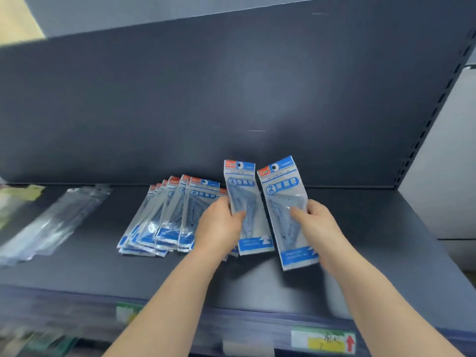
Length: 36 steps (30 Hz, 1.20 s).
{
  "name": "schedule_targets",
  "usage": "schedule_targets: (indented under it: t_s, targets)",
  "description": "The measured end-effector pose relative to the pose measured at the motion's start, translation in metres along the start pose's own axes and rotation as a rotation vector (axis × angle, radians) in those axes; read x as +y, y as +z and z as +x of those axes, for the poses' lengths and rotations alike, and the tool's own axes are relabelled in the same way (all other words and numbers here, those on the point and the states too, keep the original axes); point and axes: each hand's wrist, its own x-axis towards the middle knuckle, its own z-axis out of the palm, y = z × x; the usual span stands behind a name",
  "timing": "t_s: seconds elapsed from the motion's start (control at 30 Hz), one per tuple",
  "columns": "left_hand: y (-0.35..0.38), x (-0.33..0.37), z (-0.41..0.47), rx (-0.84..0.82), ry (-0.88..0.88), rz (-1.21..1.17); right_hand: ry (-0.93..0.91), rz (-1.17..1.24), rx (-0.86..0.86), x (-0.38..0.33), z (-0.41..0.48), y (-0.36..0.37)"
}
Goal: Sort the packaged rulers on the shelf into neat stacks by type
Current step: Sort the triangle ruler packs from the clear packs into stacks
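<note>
My left hand (219,225) grips a blue-and-white "Geometric" ruler pack (244,191), held upright above the dark shelf (360,240). My right hand (316,222) grips a second pack of the same kind (283,199), tilted slightly right, just beside the first. To the left of my left hand, several more of these blue packs (164,217) lie fanned out in a loose overlapping pile on the shelf. Farther left lie clear, longer ruler packs (54,222), blurred.
A dark back panel (231,99) rises behind the shelf, and a slotted upright (435,106) bounds it on the right. Price labels (324,341) sit on the shelf's front rail. Greenish packages (15,202) show at the far left edge. Another shelf hangs overhead.
</note>
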Motion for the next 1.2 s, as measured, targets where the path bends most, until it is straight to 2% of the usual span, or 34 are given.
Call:
schedule_targets:
  t_s: [0.07,0.2,0.3,0.4,0.53,0.63,0.77,0.87,1.03,1.2]
  targets:
    - [-0.013,-0.015,0.011,0.01,0.003,0.184,0.028,-0.03,0.013,0.002,0.002,0.007]
    - [-0.024,-0.034,0.027,-0.009,0.002,0.285,0.057,-0.05,0.026,0.003,0.005,0.033]
    - [-0.04,-0.049,0.035,0.108,0.026,0.335,0.068,-0.085,-0.028,0.0,0.011,0.059]
    - [-0.068,-0.072,0.047,0.213,0.005,0.43,0.028,-0.279,-0.007,-0.002,0.015,0.081]
    - [-0.093,-0.101,0.066,0.039,-0.207,0.437,-0.041,-0.423,-0.102,-0.008,0.008,0.105]
    - [-0.096,-0.114,0.067,-0.069,-0.218,0.39,-0.084,-0.604,-0.195,-0.009,0.001,0.127]
    - [-0.1,-0.129,0.067,-0.09,-0.191,0.45,-0.133,-0.777,-0.14,-0.012,-0.002,0.146]
    - [-0.106,-0.138,0.073,-0.094,-0.218,0.412,-0.102,-0.791,-0.081,-0.01,-0.001,0.15]
    - [-0.102,-0.133,0.078,-0.188,-0.069,0.303,-0.067,-0.716,-0.025,-0.009,-0.003,0.151]
    - [-0.081,-0.111,0.065,-0.233,0.028,0.3,-0.041,-0.868,0.021,-0.011,-0.009,0.139]
